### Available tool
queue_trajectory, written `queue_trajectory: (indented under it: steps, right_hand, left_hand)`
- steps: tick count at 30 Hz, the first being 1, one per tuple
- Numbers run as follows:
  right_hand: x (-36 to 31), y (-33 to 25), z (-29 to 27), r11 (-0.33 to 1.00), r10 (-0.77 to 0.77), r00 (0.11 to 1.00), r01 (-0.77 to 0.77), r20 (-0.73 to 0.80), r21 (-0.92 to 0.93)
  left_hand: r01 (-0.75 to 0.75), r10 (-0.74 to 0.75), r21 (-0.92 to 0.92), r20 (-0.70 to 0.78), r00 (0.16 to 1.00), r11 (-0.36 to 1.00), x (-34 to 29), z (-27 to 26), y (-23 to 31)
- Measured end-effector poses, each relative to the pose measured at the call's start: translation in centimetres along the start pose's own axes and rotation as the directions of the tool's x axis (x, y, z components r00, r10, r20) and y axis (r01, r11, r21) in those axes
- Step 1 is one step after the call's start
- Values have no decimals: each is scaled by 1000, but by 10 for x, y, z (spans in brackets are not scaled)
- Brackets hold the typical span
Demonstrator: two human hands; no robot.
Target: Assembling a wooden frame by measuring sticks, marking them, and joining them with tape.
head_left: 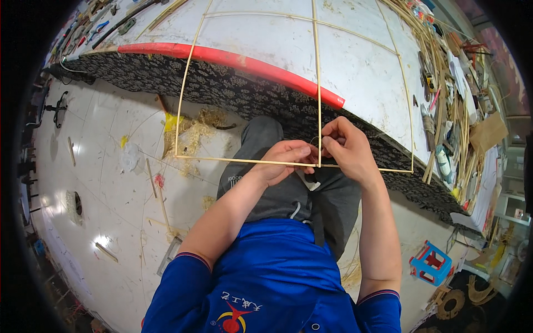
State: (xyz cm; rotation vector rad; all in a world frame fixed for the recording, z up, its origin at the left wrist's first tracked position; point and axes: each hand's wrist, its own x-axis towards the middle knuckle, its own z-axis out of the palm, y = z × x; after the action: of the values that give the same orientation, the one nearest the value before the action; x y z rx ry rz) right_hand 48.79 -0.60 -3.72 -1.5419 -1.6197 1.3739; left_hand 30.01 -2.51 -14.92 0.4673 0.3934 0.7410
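Observation:
A light frame of thin bamboo strips point(222, 160) spans from my lap up over the table edge, with a middle strip point(318, 66) meeting its near crossbar between my hands. My left hand point(283, 161) is closed on the near crossbar, just left of that joint, thumb on top. Right of the joint, my right hand point(348, 147) is closed in a pinch, thumb against forefinger. A fine, pale strand point(314, 139) curves beside the joint, between the fingertips of both hands. It seems to run into my right fingers, though its ends are hidden.
The white table point(261, 36) has a red edge strip point(239, 61) and a dark floral cloth point(144, 72) hanging below. Bamboo strips point(441, 100) and tools crowd its right side. Wood shavings point(194, 139) litter the floor. A blue and red stool point(432, 263) stands at right.

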Motion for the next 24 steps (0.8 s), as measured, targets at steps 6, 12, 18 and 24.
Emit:
queue_trajectory:
  steps: [6,12,18,24]
  right_hand:
    - [1,1,1,1000,-8,1000,8,-21,-26]
    - [2,5,1,999,-26,999,26,-19,-44]
    - [0,2,-1,994,-31,999,28,-22,-101]
    - [-15,1,1,985,-106,984,85,-140,-149]
  left_hand:
    - [9,-8,76,-12,1000,997,3,-4,-6]
    - [-54,53,46,23,998,997,4,-9,-9]
    - [34,-34,-1,-38,999,999,-9,-13,-13]
    - [129,-92,318,-130,987,939,-12,-11,-12]
